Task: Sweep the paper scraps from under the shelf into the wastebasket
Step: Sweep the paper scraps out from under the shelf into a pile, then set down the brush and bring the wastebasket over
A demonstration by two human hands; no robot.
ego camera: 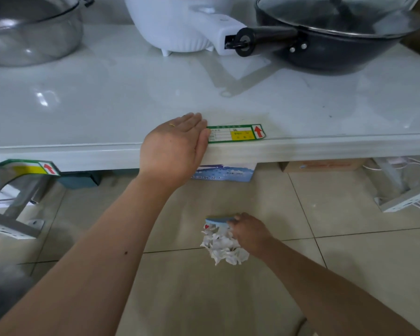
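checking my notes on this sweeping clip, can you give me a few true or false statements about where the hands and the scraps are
1. The left hand rests flat on the front edge of the shelf. True.
2. The paper scraps lie in a wastebasket. False: they sit in a pile on the floor tiles; no wastebasket is clearly in view.
3. The right hand holds a small blue card against the pile. True.
4. The black pan on the shelf has no lid. False: a glass lid covers it.
5. The right hand is up on the shelf. False: it is down at the floor.
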